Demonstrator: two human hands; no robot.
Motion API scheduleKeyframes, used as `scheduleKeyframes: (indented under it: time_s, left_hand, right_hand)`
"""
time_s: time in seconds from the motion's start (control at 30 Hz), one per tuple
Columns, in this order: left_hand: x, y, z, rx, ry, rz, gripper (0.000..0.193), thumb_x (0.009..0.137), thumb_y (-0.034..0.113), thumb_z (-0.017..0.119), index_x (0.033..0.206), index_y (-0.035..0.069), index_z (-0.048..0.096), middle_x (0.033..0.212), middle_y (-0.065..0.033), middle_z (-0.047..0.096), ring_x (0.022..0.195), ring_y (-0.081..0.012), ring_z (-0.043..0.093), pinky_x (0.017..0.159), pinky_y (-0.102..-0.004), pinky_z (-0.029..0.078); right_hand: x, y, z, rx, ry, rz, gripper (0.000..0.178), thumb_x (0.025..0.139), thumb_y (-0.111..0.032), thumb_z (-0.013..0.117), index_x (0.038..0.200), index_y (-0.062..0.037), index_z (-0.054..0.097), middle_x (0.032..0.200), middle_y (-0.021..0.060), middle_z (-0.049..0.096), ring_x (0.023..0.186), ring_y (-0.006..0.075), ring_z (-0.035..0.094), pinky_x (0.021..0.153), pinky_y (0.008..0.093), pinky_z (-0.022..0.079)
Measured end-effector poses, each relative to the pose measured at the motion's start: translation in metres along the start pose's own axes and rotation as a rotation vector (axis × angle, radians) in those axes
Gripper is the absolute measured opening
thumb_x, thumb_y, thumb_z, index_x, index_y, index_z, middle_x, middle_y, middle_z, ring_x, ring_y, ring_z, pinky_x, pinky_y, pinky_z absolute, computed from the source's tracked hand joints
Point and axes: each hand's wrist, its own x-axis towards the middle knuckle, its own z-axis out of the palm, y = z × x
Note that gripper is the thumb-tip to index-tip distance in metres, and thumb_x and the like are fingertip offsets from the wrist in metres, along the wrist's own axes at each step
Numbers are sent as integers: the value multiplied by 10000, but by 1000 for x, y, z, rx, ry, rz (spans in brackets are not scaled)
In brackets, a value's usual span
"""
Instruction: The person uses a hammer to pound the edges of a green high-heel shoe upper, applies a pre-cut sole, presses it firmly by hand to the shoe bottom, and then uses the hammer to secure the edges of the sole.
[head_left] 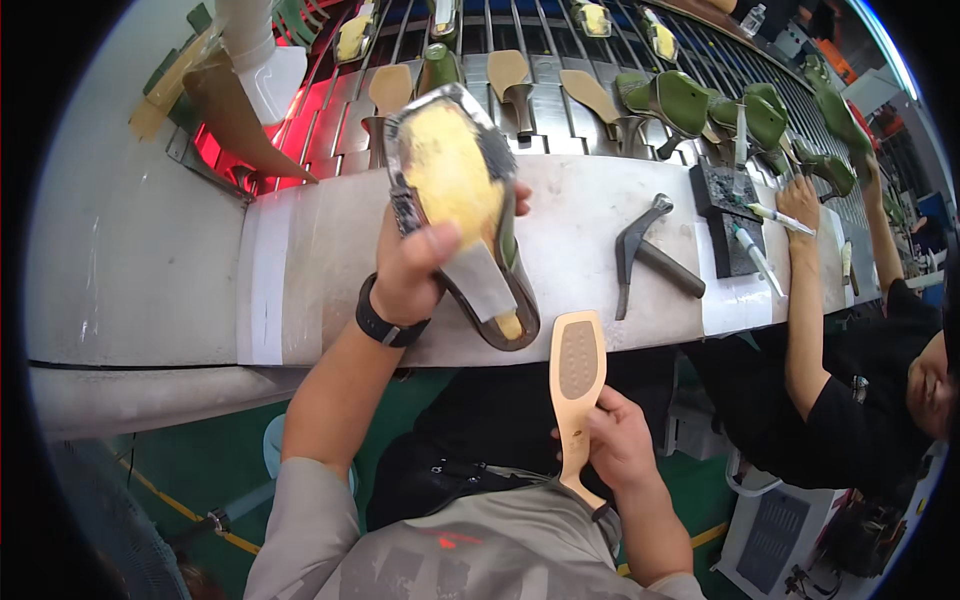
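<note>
My left hand (412, 272) grips a shoe upper on a last (455, 165), its underside turned up. That underside shows a yellow filler, dark edges and a pale strip toward the narrow end. The last hangs over the worktable, slightly blurred. In my right hand (620, 440) is a tan high-heel shoe sole (577, 375), held by its waist near my lap. A brown textured pad covers its wide end, and the dark-tipped heel points down toward my shirt. The two pieces are apart.
A hammer (640, 255) lies on the pale worktable (570, 215), beside a black block (722, 215) with brush-like tools. Behind runs a roller conveyor with green shoes (670, 103) and tan soles (590, 95). At the right, a co-worker's arm (803, 290) reaches over the table.
</note>
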Motion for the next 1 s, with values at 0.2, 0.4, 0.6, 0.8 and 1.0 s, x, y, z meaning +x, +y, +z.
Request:
scheduleKeyframes:
  time_s: [0.2, 0.4, 0.6, 0.8, 1.0]
  left_hand:
    - [2, 51, 19, -159, -10, 15, 936, 887, 431, 759, 1585, -30, 337, 1466, -322, 558, 1407, -413, 545, 1176, -511, 458]
    - [-12, 78, 59, -96, 20, -61, 702, 969, 131, 672, 1584, 17, 353, 1366, -326, 632, 1290, -416, 646, 1099, -507, 529]
    - [-31, 88, 69, -185, -38, -134, 625, 1019, 317, 680, 1490, -32, 463, 1378, -306, 637, 1307, -388, 638, 1090, -486, 538]
    - [-40, 83, 64, -27, -130, -13, 938, 779, 427, 911, 1453, -52, 468, 1374, -281, 644, 1316, -333, 634, 1074, -438, 550]
    - [-42, 80, 64, 31, -142, 38, 925, 786, 426, 911, 1446, -52, 475, 1354, -290, 648, 1283, -316, 654, 1053, -424, 559]
  right_hand:
    - [5, -30, 33, -185, 3, -431, 192, 1018, -83, 677, 1130, 73, 670, 1036, 176, 762, 855, 227, 771, 772, 389, 658]
    - [-2, -71, 103, -221, -220, -465, 242, 1063, -152, 638, 1013, 75, 706, 990, 162, 774, 861, 192, 757, 757, 321, 621]
    - [13, -76, 133, -305, -217, -481, 230, 1039, -103, 659, 904, 62, 746, 742, 65, 736, 627, 77, 611, 559, 255, 480]
    - [19, -72, 139, -416, -267, -703, 183, 999, -63, 673, 878, 48, 755, 735, 75, 737, 610, 85, 626, 546, 260, 484]
    - [20, -68, 131, -446, -300, -701, 180, 1008, -63, 668, 898, 46, 758, 714, 68, 729, 596, 84, 620, 530, 260, 472]
